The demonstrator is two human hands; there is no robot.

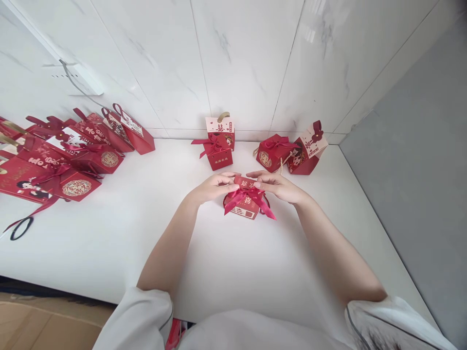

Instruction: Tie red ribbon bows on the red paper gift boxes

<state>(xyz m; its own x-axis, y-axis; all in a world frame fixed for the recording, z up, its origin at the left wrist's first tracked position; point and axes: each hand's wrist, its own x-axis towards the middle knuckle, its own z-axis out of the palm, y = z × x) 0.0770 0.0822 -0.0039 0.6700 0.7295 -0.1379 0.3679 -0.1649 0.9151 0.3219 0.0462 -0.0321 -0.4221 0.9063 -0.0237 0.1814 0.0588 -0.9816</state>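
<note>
Red boxes (pixel 219 150) behind the bow-tied box (pixel 248 206) (both hands (pixel 220 186) (pixel 274 186) gripping).

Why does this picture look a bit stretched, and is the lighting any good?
Head view: bright, mostly even light; small glare patches high on the glossy wall; soft, faint shadows on the white table; wide-angle stretching towards the edges; small print on the held red box looks soft.

bright, soft shadows, glare on wall (pixel 251 63)
</note>
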